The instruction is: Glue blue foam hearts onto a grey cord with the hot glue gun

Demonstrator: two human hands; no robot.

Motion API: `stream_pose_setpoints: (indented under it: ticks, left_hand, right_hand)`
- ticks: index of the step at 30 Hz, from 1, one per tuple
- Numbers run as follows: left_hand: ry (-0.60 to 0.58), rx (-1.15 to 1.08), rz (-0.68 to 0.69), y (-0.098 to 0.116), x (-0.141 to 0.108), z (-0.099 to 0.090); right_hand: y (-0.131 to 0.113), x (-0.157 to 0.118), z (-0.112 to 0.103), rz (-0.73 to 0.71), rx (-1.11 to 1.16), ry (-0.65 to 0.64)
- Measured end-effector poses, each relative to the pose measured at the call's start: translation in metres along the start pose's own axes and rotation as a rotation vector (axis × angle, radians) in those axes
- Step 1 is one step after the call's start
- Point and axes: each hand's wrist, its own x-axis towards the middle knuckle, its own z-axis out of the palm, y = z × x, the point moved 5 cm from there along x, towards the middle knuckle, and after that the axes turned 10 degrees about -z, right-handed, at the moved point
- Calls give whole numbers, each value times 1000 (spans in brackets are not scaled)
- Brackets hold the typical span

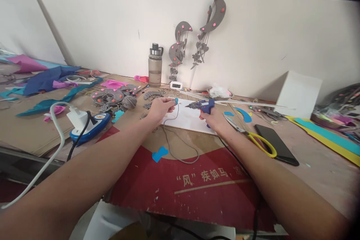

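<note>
Between the thumb and fingers of my left hand (161, 111) is a small blue piece (176, 101), and a grey cord (168, 135) runs down from it. The cord loops over the cardboard below. My right hand (212, 119) is wrapped round a blue glue gun (206, 105), whose dark nozzle points left toward the blue piece, a short way apart from it. A clear glue stick (247, 103) extends from the gun's back. Under both hands lies a white board (185, 117). A blue felt cutout (160, 154) rests on the cardboard nearer to me.
Yellow-handled scissors (261, 143) and a black phone (277, 144) lie right of my right arm. A blue power strip (91, 129) with a white plug sits at the left. A water bottle (155, 66) stands behind, beside grey moon-shaped hangings (216, 18) on the wall.
</note>
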Motion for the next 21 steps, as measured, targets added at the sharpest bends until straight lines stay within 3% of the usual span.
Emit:
stream_pose_setpoints:
  ticks: [3,5,8,11,14,16,21]
  left_hand:
    - [-40,5,23,2,-3,4]
    - [-62,3,37,4,-5,6]
    - [-93,-7,39,4,-7,9]
    - [-113,-24,23,4,-7,12]
    - [-116,-23,26,4,-8,14]
    - [-110,1,52,6,-11,16]
    - [-68,119,189,17,-20,18]
  right_hand:
    - [14,6,-1,63,-142,-148]
    - [14,6,-4,49,-246,-174]
    - [8,2,-10,27,-414,-151]
    - [-7,-3,-17,-72,-474,-27]
    - [-32,-5,-18,-254,-294,125]
    - [-47,-2,-9,-278,-68,124]
    - [-62,8,35,-7,498,-11]
